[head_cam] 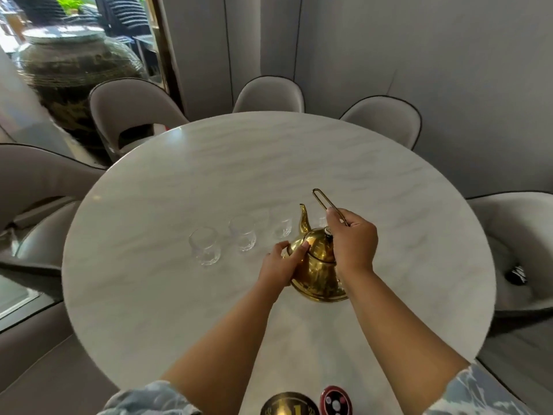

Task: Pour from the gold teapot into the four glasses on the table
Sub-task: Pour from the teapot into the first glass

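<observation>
Head view: right hand (353,244) fingers clamp teapot (317,265) handle (329,205); left hand (281,262) fingers press its side. Teapot upright on table (149,295). Glasses (206,247) beyond spout look empty; no pour begun.

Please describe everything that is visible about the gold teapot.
The gold teapot looks like shiny polished metal, with a round body, a curved spout pointing away toward the glasses, a lid with a small knob, and a thin wire handle. It is near the middle of the marble table. The left hand touches its side; the right hand grips the handle.
</observation>
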A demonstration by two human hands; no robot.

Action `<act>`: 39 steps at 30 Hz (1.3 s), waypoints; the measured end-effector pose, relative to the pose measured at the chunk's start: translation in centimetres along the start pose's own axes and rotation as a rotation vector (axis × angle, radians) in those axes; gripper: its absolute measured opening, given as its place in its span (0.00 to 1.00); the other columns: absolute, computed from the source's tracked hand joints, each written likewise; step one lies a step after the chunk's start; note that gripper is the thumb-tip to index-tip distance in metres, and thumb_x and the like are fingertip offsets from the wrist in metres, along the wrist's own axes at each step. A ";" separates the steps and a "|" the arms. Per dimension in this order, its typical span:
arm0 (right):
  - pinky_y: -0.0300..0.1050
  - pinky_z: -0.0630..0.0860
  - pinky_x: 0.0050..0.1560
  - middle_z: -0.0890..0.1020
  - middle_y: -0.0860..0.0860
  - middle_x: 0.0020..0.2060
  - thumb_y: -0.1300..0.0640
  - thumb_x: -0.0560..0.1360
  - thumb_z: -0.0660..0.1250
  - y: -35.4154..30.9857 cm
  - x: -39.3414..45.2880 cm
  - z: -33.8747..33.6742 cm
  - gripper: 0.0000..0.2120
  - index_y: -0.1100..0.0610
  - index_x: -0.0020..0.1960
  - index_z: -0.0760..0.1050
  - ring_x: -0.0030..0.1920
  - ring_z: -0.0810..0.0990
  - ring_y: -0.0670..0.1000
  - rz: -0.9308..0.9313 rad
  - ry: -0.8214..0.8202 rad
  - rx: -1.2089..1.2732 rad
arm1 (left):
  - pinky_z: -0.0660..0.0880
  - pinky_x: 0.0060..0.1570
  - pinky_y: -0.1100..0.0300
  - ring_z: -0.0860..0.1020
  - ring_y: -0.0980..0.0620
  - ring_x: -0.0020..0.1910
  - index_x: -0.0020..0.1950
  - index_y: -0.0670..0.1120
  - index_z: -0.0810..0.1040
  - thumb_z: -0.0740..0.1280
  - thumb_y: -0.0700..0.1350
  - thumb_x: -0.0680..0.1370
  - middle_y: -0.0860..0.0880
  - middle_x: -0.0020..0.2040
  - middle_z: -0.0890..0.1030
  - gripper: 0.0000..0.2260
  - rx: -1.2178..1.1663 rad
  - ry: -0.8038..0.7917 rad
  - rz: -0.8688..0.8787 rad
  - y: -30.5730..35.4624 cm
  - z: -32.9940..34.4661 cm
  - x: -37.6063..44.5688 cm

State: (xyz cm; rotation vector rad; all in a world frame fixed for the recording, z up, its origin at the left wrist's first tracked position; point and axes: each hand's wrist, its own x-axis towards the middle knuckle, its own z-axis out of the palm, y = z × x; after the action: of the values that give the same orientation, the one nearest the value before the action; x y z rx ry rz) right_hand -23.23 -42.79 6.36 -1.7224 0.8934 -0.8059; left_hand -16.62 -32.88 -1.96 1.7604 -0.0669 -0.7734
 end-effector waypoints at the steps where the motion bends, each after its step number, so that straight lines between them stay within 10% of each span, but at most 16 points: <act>1: 0.44 0.79 0.43 0.82 0.45 0.33 0.53 0.77 0.68 0.1 0.7 -0.1 0.11 0.59 0.49 0.85 0.37 0.79 0.46 -0.001 0.016 -0.008 | 0.83 0.46 0.51 0.81 0.43 0.57 0.74 0.53 0.68 0.68 0.68 0.69 0.42 0.67 0.76 0.37 0.019 -0.016 0.000 0.3 0.4 0.6; 10: 0.42 0.62 0.31 0.65 0.48 0.20 0.56 0.77 0.67 1.1 6.7 0.3 0.20 0.57 0.27 0.70 0.25 0.62 0.48 -0.010 0.041 -0.132 | 0.82 0.52 0.48 0.80 0.45 0.56 0.73 0.51 0.69 0.66 0.66 0.73 0.42 0.64 0.78 0.33 0.078 -0.116 -0.047 2.2 3.3 5.4; 21: 0.41 0.56 0.30 0.63 0.53 0.23 0.56 0.75 0.66 0.7 10.9 2.5 0.19 0.59 0.28 0.64 0.28 0.62 0.53 -0.015 -0.049 -0.424 | 0.84 0.48 0.45 0.81 0.44 0.57 0.64 0.47 0.75 0.66 0.69 0.71 0.41 0.58 0.79 0.32 0.013 -0.179 -0.125 2.3 3.6 6.8; 27: 0.39 0.64 0.29 0.73 0.53 0.24 0.55 0.76 0.66 0.0 12.0 3.4 0.19 0.59 0.28 0.68 0.35 0.84 0.59 0.011 -0.100 -0.529 | 0.84 0.48 0.44 0.82 0.41 0.56 0.59 0.46 0.75 0.65 0.68 0.73 0.40 0.57 0.79 0.28 0.016 -0.220 -0.148 2.9 3.3 6.9; 33: 0.39 0.56 0.25 0.65 0.50 0.24 0.54 0.76 0.66 -0.7 12.9 3.8 0.22 0.57 0.28 0.60 0.24 0.65 0.49 0.059 -0.136 -0.628 | 0.84 0.47 0.45 0.83 0.41 0.54 0.60 0.44 0.75 0.64 0.67 0.74 0.39 0.58 0.80 0.28 0.012 -0.239 -0.175 3.2 3.3 6.7; 39: 0.38 0.59 0.26 0.70 0.50 0.27 0.51 0.77 0.66 -1.1 13.5 4.1 0.15 0.61 0.38 0.70 0.26 0.67 0.48 0.090 -0.156 -0.678 | 0.84 0.46 0.46 0.84 0.42 0.50 0.59 0.44 0.75 0.64 0.66 0.75 0.42 0.53 0.80 0.27 0.013 -0.254 -0.184 3.7 3.3 6.3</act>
State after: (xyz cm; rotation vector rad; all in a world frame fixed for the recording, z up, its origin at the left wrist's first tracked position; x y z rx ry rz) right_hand -12.72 -52.17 7.63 -2.2657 1.2120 -0.3062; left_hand -12.17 -39.63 -2.04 1.6880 -0.0806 -1.1303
